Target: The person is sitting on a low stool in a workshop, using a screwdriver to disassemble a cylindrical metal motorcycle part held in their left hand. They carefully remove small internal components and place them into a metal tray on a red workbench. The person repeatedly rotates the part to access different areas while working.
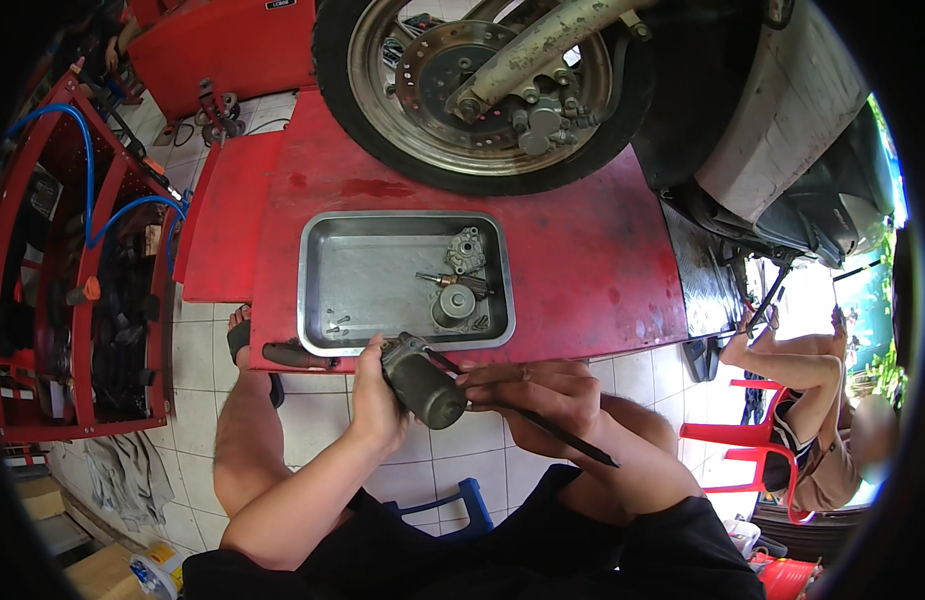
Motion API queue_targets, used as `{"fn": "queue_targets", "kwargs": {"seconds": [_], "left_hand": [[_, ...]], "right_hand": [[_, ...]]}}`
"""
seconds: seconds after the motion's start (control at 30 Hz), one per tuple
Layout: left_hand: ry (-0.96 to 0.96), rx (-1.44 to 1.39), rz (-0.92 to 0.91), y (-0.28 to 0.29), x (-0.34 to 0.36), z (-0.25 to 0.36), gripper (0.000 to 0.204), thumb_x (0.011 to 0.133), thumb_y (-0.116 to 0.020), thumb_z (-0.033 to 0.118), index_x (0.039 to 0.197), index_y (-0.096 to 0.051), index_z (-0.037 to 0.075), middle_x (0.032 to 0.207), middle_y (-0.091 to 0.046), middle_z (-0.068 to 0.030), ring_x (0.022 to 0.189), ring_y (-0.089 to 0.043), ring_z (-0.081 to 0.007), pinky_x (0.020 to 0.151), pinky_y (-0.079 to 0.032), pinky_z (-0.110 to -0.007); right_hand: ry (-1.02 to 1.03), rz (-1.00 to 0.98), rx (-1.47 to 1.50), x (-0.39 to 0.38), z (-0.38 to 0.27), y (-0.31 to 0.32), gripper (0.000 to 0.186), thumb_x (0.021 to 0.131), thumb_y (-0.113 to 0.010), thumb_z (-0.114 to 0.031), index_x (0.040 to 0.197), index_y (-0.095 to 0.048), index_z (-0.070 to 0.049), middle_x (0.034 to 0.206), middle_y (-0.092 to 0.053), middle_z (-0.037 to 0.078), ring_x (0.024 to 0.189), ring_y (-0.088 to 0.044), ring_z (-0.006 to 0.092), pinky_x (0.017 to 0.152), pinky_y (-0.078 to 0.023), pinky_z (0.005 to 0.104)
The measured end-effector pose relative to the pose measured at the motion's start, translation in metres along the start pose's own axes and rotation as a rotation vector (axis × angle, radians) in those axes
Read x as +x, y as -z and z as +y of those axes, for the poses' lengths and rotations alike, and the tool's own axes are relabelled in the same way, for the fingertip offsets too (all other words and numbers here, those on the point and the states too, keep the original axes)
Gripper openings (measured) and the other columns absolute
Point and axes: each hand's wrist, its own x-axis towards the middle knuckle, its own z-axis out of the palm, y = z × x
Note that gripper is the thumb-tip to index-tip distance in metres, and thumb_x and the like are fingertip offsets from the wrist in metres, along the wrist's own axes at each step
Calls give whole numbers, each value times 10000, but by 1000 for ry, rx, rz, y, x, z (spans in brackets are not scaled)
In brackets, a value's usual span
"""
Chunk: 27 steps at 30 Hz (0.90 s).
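Observation:
Wrapped round the near-left side of a dark, worn cylindrical motor [427, 388], like a starter motor, is my left hand [380, 400]. It holds the motor tilted in the air just in front of the steel tray's [402, 219] near rim. My right hand [542, 392] is closed on a thin black strip [572, 442], perhaps the motor's cable, which runs from the motor's top and sticks out below the hand. Inside the tray lie a cast metal housing [466, 250], a small shaft-like part [444, 279], a round metal cup [454, 304] and several small bolts [337, 322].
The tray rests on a red lift table [592, 270]. A motorcycle wheel [482, 190] stands on its far side. At the left is a red tool rack [82, 280] with a blue hose [90, 180]. A blue stool [472, 505] is below me; a seated person [812, 380] is at right.

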Motion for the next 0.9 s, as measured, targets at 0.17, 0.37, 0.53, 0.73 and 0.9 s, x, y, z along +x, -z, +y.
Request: {"fn": "queue_targets", "kwargs": {"seconds": [0.17,0.37,0.53,0.73,0.9], "left_hand": [[32,16,-4,0,-4,-1,579,1030,-289,507,1085,-596,19,1001,-660,-123,944,-652,-252,863,-538,-380],[46,60,-33,4,-1,-3,563,1030,-292,501,1086,-599,32,998,-661,-111,954,-644,-244,859,-534,-383],[51,-2,-5,-5,1,-6,478,1029,-315,508,1087,-565,104,928,-686,-81,740,-666,-182,453,-441,-315],[-41,12,-75,-3,3,-3,448,1033,-364,467,1113,-565,75,965,-669,-98,834,-657,-188,674,-530,-328],[-96,133,-190,-6,11,0,535,1027,-343,479,1072,-603,14,956,-659,-124,885,-656,-247,822,-548,-376]], "right_hand": [[-20,-69,-22,5,-1,7,245,752,-787,-19,978,-692,-6,960,-738,129,847,-741,264,689,-614,335],[13,-136,11,3,3,2,245,755,-788,-49,978,-694,-14,981,-733,126,914,-733,261,716,-612,351],[12,-37,-15,-3,0,-2,281,735,-805,-65,993,-705,-22,993,-737,118,895,-739,258,690,-609,341],[-52,101,-59,-1,0,-2,260,714,-824,-26,955,-727,-14,956,-747,113,845,-746,243,675,-599,310],[-334,277,181,4,15,13,80,875,-682,32,947,-718,24,890,-750,116,841,-732,180,746,-577,294]]}}
